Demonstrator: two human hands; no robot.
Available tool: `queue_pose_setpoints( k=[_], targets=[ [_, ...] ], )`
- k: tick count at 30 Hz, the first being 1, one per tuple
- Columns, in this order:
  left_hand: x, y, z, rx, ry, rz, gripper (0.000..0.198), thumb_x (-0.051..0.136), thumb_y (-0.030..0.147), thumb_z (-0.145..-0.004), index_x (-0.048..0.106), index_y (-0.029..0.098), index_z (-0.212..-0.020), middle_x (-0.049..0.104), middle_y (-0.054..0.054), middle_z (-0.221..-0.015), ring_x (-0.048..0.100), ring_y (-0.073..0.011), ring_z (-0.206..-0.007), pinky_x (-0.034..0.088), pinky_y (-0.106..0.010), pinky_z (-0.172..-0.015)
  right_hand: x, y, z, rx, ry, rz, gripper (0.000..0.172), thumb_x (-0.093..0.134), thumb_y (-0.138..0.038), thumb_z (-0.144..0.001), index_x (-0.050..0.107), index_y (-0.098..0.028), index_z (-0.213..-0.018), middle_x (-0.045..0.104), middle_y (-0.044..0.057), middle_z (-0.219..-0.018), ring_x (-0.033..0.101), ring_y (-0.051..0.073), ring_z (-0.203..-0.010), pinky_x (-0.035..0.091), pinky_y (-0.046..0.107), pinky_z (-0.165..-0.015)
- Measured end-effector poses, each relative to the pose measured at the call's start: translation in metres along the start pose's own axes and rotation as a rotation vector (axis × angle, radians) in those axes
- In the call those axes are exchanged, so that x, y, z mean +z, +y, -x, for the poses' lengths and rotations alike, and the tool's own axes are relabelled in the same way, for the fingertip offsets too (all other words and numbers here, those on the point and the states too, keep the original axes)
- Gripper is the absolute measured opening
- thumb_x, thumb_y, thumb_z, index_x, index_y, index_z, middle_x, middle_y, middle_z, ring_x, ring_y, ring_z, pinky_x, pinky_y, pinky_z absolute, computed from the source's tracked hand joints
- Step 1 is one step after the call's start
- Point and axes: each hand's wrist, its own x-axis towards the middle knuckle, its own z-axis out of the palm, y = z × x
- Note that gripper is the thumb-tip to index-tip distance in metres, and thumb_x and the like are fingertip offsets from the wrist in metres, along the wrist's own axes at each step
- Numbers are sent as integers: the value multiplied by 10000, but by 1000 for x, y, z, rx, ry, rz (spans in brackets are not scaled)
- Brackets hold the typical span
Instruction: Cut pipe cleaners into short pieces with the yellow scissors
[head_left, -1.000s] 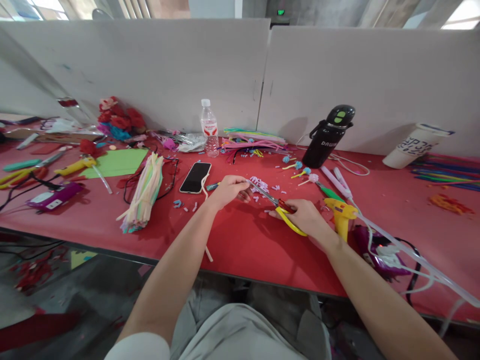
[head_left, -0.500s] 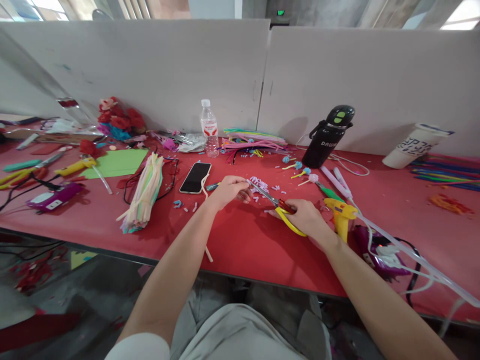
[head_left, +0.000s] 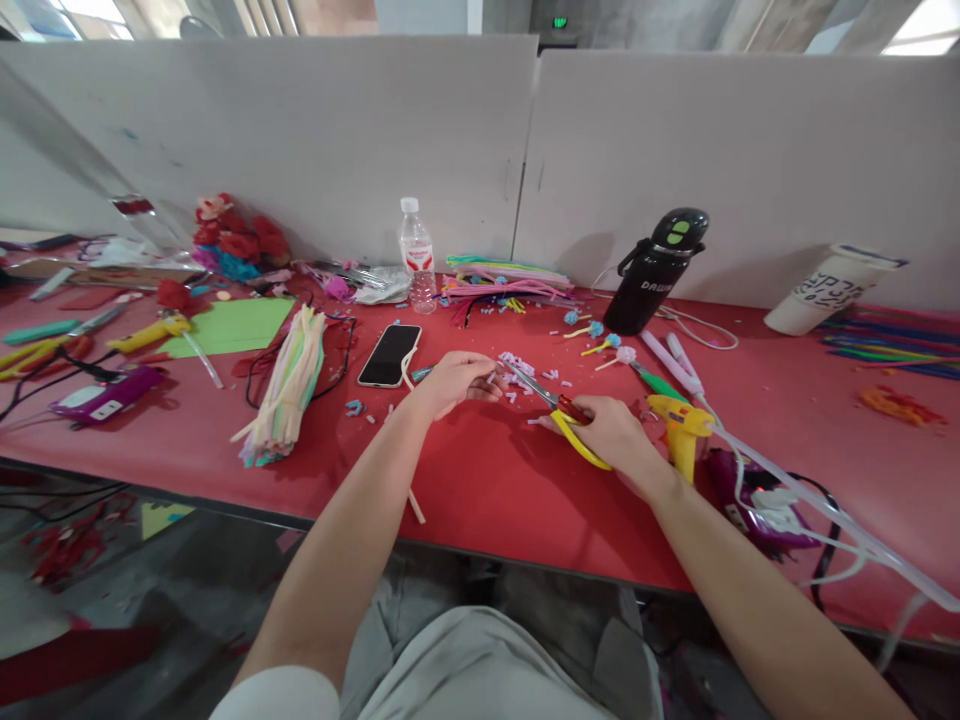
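My right hand [head_left: 606, 425] grips a pair of scissors [head_left: 571, 425] with yellow and red handles. The blades point left, toward my left hand [head_left: 466, 382], and look nearly closed. My left hand is closed in a pinch, with a small bit of lilac pipe cleaner [head_left: 492, 378] at its fingertips; most of it is hidden by the fingers. Short cut lilac pieces [head_left: 517, 372] lie in a loose pile just beyond the blade tips. A pale pipe cleaner strand [head_left: 416, 508] runs beneath my left forearm.
A phone [head_left: 391, 355] and a bundle of pale pipe cleaners [head_left: 285, 390] lie to the left. Behind stand a water bottle [head_left: 418, 262] and a black flask [head_left: 651, 280]. On the right are a yellow glue gun [head_left: 681, 425], a purple box [head_left: 757, 515] with cables, and a tilted cup [head_left: 829, 290].
The scissor tips have shifted slightly right, away from my left fingertips. My left hand has barely moved, and a lilac bit now shows at its fingertips.
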Motion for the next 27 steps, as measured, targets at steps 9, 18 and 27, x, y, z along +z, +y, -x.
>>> queue_pose_setpoints(
  k=[9, 18, 27],
  targets=[
    [-8, -4, -2, 74, 5, -13, 201, 668, 86, -762, 652, 85, -963, 722, -127, -949, 700, -182, -875, 525, -392, -919, 0, 0, 2, -15, 27, -73, 487, 606, -671, -716, 480, -205, -649, 510, -11, -587, 420, 120, -528, 275, 244, -499],
    [-40, 4, 2, 311, 349, -617, 166, 616, 285, -809, 674, 140, -864, 706, -76, -794, 653, -157, -697, 523, -323, -727, 0, 2, 1, -62, 53, -141, 549, 583, -711, -728, 427, -198, -611, 433, -30, -564, 351, 104, -525, 245, 247, -494],
    [-61, 5, 6, 383, 328, -975, 215, 557, 311, -797, 707, 159, -820, 703, -61, -816, 607, -162, -750, 451, -282, -723, -7, -8, 3, -102, 3, -272, 491, 620, -657, -734, 475, -190, -683, 446, -30, -613, 355, 107, -564, 275, 232, -510]
  ],
)
